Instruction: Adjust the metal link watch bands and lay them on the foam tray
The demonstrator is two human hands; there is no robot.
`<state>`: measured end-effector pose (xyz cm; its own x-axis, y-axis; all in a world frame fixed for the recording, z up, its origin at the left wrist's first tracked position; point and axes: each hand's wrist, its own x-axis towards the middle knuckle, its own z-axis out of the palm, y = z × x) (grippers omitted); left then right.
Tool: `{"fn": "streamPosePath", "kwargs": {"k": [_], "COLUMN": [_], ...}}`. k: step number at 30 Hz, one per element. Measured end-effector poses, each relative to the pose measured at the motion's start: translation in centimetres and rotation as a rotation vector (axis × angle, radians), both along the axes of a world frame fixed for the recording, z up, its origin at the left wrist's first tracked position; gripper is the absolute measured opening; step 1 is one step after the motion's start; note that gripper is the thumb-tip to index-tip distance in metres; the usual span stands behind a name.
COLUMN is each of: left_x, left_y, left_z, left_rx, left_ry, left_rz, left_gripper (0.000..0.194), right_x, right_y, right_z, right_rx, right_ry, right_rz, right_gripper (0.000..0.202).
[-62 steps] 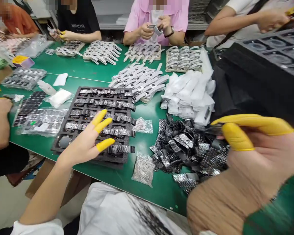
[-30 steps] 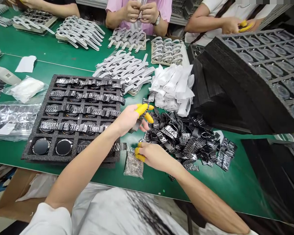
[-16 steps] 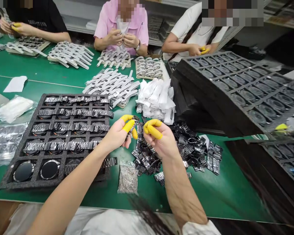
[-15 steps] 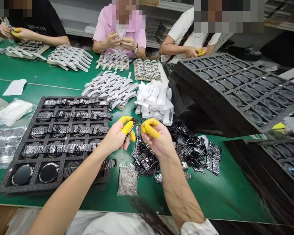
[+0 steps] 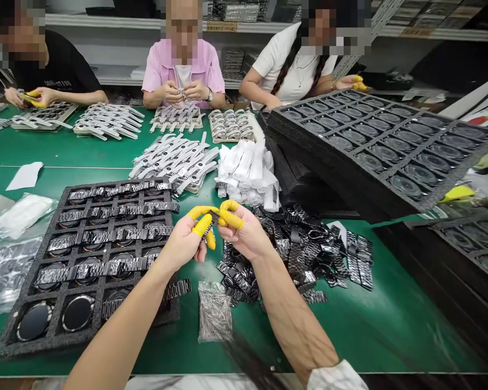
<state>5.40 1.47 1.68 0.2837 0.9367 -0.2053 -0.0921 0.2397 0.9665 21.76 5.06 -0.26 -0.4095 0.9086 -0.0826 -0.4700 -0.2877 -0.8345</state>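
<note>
Green desk (image 5: 350,336) bears foam tray (image 5: 32,349), two watches (image 5: 78,312) still strapless; beside it, fingers of left hand (image 5: 187,235) and right hand (image 5: 244,227) grasp one strap (image 5: 213,215).

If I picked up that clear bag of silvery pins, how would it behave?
The bag would likely sag, since its plastic looks thin. The pins look metallic and densely packed, so it may feel heavy for its size. Lying flat, it seems unlikely to roll.
</note>
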Motion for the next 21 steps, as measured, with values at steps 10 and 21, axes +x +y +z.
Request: {"fn": "streamPosePath", "kwargs": {"k": [10,21], "left_x": [-1.1,-7.6], "left_y": [0.2,-7.7], "left_z": [1.0,5.2], "left_rx": [-0.231,0.489], "left_ry": [-0.335,0.913], "left_rz": [-0.228,0.237], "left_gripper": [0.082,0.037], "right_x": [-0.1,2.0], "right_y": [0.2,-0.2], "right_z": [-2.0,-1.1], "right_rx": [0.555,0.715], "right_ry": [-0.239,-0.091], "right_rz": [-0.250,-0.394], "right_gripper": [0.068,0.025]}}
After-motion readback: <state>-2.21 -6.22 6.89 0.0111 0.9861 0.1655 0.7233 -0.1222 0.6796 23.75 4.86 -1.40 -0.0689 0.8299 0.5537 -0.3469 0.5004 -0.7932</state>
